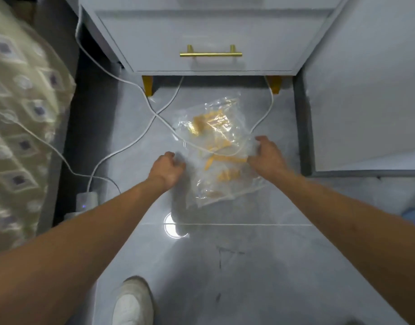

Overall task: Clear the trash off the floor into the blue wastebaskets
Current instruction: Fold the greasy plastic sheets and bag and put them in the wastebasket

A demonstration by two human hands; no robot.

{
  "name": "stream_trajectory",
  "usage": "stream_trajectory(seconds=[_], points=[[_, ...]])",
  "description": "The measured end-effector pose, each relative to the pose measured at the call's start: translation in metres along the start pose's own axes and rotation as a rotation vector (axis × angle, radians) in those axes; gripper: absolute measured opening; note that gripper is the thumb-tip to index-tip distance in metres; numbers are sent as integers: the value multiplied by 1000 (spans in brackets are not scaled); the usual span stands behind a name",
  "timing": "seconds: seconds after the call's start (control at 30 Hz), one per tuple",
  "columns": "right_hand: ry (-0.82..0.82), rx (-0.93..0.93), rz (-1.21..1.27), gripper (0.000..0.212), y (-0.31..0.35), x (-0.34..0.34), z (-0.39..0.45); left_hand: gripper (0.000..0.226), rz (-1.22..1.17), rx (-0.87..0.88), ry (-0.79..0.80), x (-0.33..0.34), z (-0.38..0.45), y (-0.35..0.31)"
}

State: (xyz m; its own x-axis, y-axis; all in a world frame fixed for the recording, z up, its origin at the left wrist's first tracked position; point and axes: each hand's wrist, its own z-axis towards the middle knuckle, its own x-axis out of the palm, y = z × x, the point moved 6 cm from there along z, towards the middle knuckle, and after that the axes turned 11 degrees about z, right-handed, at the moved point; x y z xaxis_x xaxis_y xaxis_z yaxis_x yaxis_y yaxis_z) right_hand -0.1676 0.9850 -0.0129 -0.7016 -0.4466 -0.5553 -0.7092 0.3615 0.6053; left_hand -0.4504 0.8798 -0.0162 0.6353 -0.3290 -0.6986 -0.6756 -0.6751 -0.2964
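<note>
Our left hand [167,168] has its fingers curled onto the left edge of the clear plastic bag [216,151]; our right hand [267,154] pinches the bag's right edge, fingers bent. Both are grasping the bag, one per side.

The bag is thin crinkled film, glossy, with yellow-orange strips and blocks showing through it. It's roughly oblong, with its long axis running away from us toward the white cabinet [211,38] and its far end near the cabinet's gold legs. We can't tell whether it lies on the floor or is lifted off it.

The floor [260,266] is polished grey tile with a glare spot. White cables [131,146] loop across it, and one passes at the bag. The cabinet has a brushed gold bar handle [210,53]. A white shoe [131,301] is at the floor's near edge.
</note>
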Motion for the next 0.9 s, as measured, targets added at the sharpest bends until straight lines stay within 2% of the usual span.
stream_trajectory(seconds=[0.1, 0.2, 0.37, 0.53, 0.63, 0.73, 0.9], points=[[-66, 17, 73, 60, -6, 0, 32, 39, -135, -15, -41, 8, 25, -5], [-83, 13, 119, 37, -7, 3, 43, 11, -306, -12, -59, 11, 32, -9], [-66, 25, 245, 6, -14, -1, 27, 15, -450, 73, -62, 3, 20, -8], [139, 100, 441, 4, -9, -21, -37, 19, -550, 144, 2, -19, -38, -14], [204, 118, 490, 10, 2, -41, -86, 20, -584, 159, 50, -39, -81, -15], [165, 117, 579, 20, 15, -67, -138, 22, -618, 189, 87, -65, -126, -24], [72, 149, 862, 28, 42, -114, -212, 27, -662, 220, 157, -119, -182, -54]])
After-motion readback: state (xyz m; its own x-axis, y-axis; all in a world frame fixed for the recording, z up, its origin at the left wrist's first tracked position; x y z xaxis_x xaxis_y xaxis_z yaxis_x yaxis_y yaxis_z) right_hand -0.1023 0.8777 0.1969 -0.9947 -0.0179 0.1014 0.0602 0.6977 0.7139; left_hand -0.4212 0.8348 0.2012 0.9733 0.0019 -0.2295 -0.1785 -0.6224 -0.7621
